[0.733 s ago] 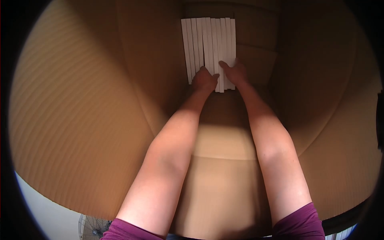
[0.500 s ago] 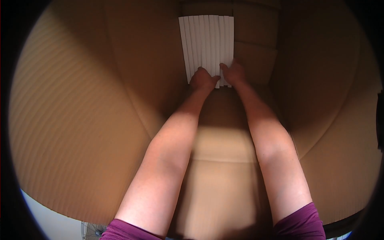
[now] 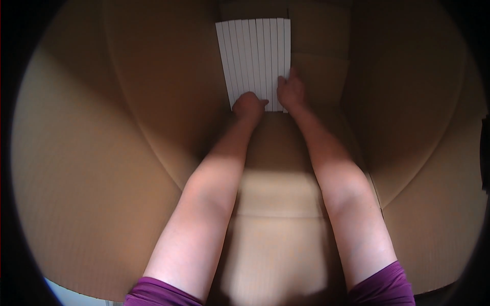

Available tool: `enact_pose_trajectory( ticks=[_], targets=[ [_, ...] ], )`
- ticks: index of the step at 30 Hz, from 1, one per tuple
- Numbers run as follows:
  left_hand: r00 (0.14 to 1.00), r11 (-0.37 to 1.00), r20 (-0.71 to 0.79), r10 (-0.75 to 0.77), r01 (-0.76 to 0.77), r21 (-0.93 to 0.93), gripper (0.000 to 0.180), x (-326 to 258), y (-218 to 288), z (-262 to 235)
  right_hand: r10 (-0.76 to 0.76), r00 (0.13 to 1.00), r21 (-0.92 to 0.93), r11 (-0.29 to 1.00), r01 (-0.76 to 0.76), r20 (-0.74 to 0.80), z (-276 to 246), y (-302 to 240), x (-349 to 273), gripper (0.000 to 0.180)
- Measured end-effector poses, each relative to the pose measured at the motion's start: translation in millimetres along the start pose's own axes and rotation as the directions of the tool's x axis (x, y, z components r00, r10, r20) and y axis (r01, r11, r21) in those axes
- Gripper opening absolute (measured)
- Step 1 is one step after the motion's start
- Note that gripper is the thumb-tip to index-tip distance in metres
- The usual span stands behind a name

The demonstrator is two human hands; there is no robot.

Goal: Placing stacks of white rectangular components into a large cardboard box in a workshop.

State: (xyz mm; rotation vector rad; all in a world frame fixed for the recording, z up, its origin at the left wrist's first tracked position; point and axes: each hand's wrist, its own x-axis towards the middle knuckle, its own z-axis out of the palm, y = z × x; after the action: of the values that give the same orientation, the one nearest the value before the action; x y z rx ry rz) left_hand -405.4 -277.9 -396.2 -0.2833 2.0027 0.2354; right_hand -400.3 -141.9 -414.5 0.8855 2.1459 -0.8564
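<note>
Both my forearms reach down into a deep brown cardboard box (image 3: 153, 102). At its bottom lies a tight row of several narrow white boxes (image 3: 252, 56), set side by side against the far wall. My left hand (image 3: 248, 106) is curled in a fist against the near end of the white row. Just to the right of it, my right hand (image 3: 291, 92) presses on the near right corner of the row, fingers resting on the rightmost white boxes. The near ends of the white boxes are hidden under both hands.
Brown cardboard walls rise on the left and right (image 3: 418, 102). An inner flap (image 3: 275, 199) catches a patch of light between my arms. Bare cardboard floor (image 3: 319, 76) shows to the right of the white row. Purple sleeves (image 3: 383, 288) sit at the lower edge.
The white boxes, loosely fanned at first, are now squared into one even row and sit further toward the far wall. Both hands have moved forward with them.
</note>
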Motion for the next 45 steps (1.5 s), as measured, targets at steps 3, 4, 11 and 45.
enact_pose_trajectory(
  ticks=[3, 4, 11, 45],
  targets=[
    [0.998, 0.999, 0.046, -0.040, 0.041, 0.000, 0.053, -6.5, -10.4, -32.7, -0.009, 1.000, -0.014, 1.000, 0.009, 0.005, 5.2, -36.3, -2.4, 0.054],
    [0.996, 0.998, 0.059, -0.060, 0.059, 0.017, 0.046, -5.1, -13.3, -42.0, 0.016, 0.999, -0.009, 1.000, -0.016, 0.042, 12.7, -43.1, -0.3, 0.052],
    [0.995, 0.994, -0.018, -0.096, 0.095, -0.050, 0.036, 67.9, -8.9, 3.7, -0.051, 0.991, 0.024, 0.999, 0.049, 0.123, 52.2, 14.0, 77.5, 0.051],
    [0.585, 0.468, -0.312, 0.749, -0.800, -0.377, 0.065, -402.5, 187.0, -176.7, -0.124, 0.632, 0.308, 0.792, 0.528, -0.765, -324.4, -14.2, -488.5, 0.017]
  ],
)
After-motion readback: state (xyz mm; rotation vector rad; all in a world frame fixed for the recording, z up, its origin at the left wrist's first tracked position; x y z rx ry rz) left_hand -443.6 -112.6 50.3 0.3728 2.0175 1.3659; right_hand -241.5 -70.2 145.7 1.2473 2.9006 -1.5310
